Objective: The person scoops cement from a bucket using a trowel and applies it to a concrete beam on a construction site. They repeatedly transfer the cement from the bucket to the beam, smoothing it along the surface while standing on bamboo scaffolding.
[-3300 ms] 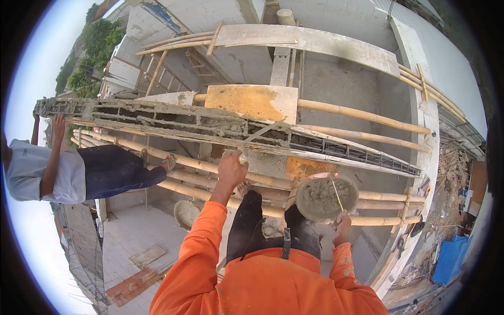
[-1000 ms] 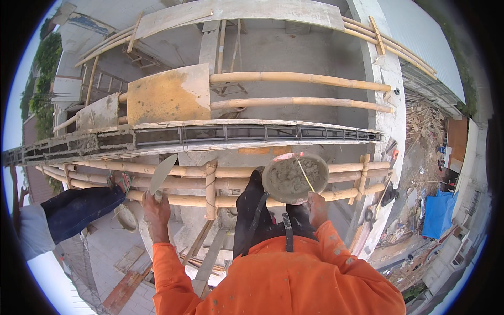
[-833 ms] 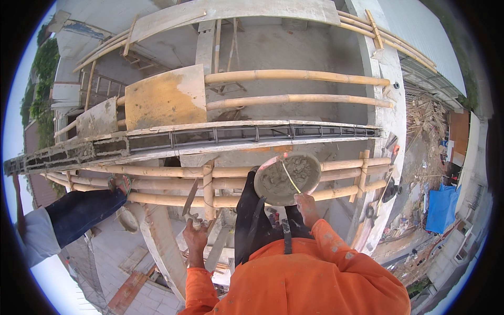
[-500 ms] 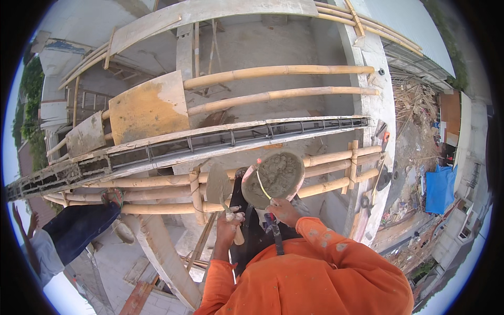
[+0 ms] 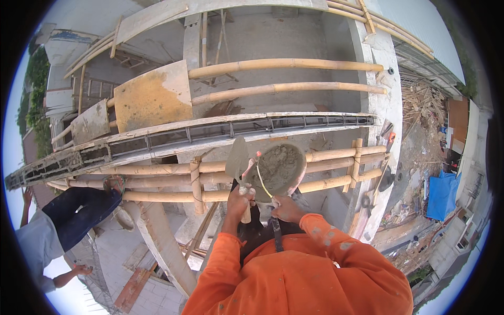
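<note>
Head view: round bucket (image 5: 296, 179) holds lumpy grey mortar (image 5: 279, 162).

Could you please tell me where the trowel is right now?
In the head view, the trowel is just left of centre, held in the person's left hand, immediately left of the bucket of mortar.
</note>
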Motion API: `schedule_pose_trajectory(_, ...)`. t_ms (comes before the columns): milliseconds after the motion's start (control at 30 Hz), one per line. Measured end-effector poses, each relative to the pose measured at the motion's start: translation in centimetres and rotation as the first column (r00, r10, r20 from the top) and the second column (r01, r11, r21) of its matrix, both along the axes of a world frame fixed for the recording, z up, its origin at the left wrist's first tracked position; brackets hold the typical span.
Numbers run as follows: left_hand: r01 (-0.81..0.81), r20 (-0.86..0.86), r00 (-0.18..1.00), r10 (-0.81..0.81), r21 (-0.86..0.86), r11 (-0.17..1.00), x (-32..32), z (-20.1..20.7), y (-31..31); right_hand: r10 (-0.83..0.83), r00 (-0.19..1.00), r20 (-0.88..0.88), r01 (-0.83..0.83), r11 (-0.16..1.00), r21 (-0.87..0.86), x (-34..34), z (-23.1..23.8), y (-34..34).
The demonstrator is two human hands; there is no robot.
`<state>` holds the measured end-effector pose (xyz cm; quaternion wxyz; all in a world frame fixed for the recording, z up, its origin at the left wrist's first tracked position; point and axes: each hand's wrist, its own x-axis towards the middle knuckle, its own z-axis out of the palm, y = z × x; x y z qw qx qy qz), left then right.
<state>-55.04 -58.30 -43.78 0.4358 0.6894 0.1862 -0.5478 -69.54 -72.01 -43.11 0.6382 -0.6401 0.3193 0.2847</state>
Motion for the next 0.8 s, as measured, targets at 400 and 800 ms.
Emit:
schedule_pose_trajectory(400, 0.353, 0.546, 0.773, -0.323, 0.054, 0.934, -5.2, -0.7, 0.1, 0.278, 0.96, 0.012, -0.278, 0.96, -0.016, 0.7, -1.6, -1.0)
schedule_pose_trajectory(800, 0.161, 0.254, 0.956, -0.144, -0.046, 0.986, -6.9, -2.4, 3.4, 0.766, 0.643, 0.019, -0.741, 0.628, -0.236, 3.2, -3.6, 0.4)
